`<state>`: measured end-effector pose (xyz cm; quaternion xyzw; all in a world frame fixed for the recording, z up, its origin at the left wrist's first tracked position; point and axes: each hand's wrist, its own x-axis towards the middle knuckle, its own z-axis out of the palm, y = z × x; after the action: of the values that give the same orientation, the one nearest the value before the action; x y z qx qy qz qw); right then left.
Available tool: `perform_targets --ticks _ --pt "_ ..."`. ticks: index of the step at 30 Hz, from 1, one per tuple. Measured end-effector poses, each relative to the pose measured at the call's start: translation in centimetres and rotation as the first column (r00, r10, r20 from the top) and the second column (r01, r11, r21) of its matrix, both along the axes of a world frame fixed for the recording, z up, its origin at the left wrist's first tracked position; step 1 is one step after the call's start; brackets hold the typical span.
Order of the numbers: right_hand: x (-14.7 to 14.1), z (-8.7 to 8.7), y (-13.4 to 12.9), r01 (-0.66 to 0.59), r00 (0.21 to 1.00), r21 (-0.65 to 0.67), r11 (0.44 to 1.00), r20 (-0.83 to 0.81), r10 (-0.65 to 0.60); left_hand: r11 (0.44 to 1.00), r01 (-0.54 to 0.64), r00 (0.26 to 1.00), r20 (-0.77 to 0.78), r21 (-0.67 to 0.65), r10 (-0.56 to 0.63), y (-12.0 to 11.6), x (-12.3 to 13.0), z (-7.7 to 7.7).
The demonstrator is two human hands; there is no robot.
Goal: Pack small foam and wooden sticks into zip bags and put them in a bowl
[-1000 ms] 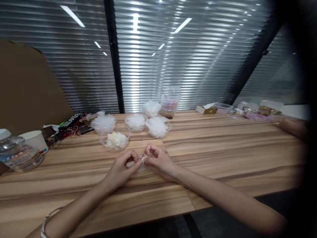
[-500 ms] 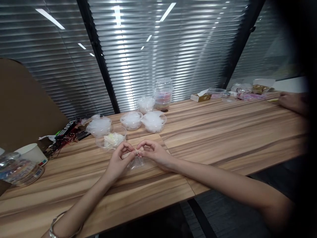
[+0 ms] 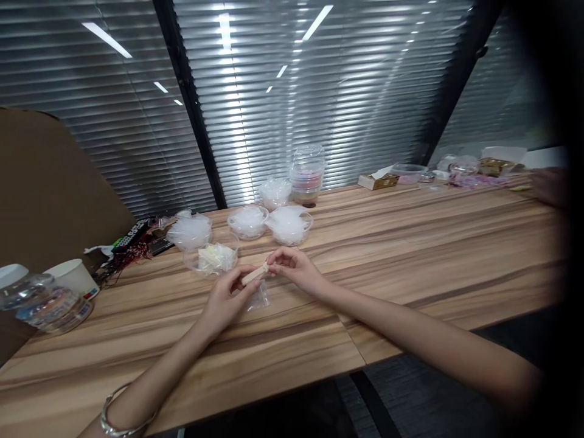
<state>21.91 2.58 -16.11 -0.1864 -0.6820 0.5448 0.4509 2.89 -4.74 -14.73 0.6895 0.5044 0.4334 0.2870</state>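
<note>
A short cream-coloured strip [image 3: 253, 275], its exact kind unclear, lies pinched between the thumb and fingers of my left hand [image 3: 230, 293]. My right hand [image 3: 292, 267] closes its fingertips at the strip's far right end, where a small pale bit shows. Beneath the hands a small clear plastic bag [image 3: 260, 297] rests on the wooden table [image 3: 410, 255]. Just beyond my left hand stands a clear round bowl [image 3: 188, 260] with pale yellow and clear packets [image 3: 216, 258] in it.
Several clear tubs with white translucent contents, such as this tub [image 3: 289, 225], stand behind the hands. A stack of clear containers [image 3: 308, 176] is at the back. Jars [image 3: 55, 310] and a white paper tub [image 3: 75, 278] stand left. Another person's blurred hand [image 3: 550, 185] is far right.
The cream strip now shows clearly between my hands; before, the fingers mostly covered it. My right hand has shifted slightly up and right. The view has tilted a little.
</note>
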Motion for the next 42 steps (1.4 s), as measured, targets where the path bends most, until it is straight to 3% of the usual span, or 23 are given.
perform_targets --ticks 5,11,14,18,22,26,29,31,33,35,38,40,42 --pt "0.0 0.3 -0.6 0.013 1.000 0.015 1.000 0.017 -0.014 0.999 0.024 0.999 -0.029 0.037 -0.023 -0.3 0.2 0.2" --pt "-0.2 0.2 -0.7 -0.006 1.000 -0.018 1.000 -0.017 0.006 0.972 0.037 0.979 -0.203 0.233 0.012 -0.6 -0.1 0.7" --pt "-0.3 0.3 -0.9 -0.028 0.999 -0.044 0.999 -0.048 0.025 0.991 -0.012 0.994 -0.103 0.137 0.026 -0.5 -0.1 0.8" --pt "-0.1 0.9 -1.4 -0.062 0.989 -0.194 0.979 -0.146 0.033 0.997 -0.034 0.975 0.215 -0.071 0.048 -0.1 0.1 0.5" --pt "0.1 1.1 -1.7 -0.193 0.959 -0.415 0.889 -0.271 0.081 0.963 0.072 0.903 0.426 -0.261 0.048 0.3 0.0 0.0" --pt "0.1 0.7 -1.6 -0.277 0.937 -0.500 0.820 -0.331 0.115 0.862 0.276 0.853 0.522 -0.424 -0.016 0.1 -0.3 0.1" --pt "0.1 0.8 -1.5 -0.264 0.951 -0.436 0.861 -0.269 0.155 0.848 0.293 0.829 0.559 -0.443 0.005 0.0 -0.7 0.1" --pt "0.2 1.0 -1.5 -0.224 0.974 -0.290 0.931 -0.090 0.206 0.869 0.250 0.839 0.543 -0.426 0.025 0.0 -0.8 0.0" --pt "0.2 1.2 -1.7 -0.179 0.975 -0.093 0.979 0.114 0.189 0.885 0.240 0.868 0.496 -0.399 -0.012 0.1 -0.7 -0.4" --pt "0.1 1.0 -1.8 -0.132 0.966 0.054 0.990 0.231 0.117 0.902 0.242 0.916 0.390 -0.357 -0.091 0.2 -0.4 -0.6" --pt "-0.2 0.3 -2.0 -0.055 0.960 0.092 0.994 0.277 0.028 0.973 0.181 0.983 0.005 -0.144 -0.182 -0.1 0.1 -0.5" --pt "-0.3 0.0 -2.0 -0.015 0.964 0.053 0.998 0.265 0.001 0.980 0.173 0.932 -0.337 0.094 -0.133 -0.5 0.2 -0.1" --pt "-0.4 -0.1 -2.1 -0.021 0.974 -0.019 1.000 0.225 0.025 0.938 0.219 0.797 -0.603 0.268 -0.014 -0.9 0.0 0.3"
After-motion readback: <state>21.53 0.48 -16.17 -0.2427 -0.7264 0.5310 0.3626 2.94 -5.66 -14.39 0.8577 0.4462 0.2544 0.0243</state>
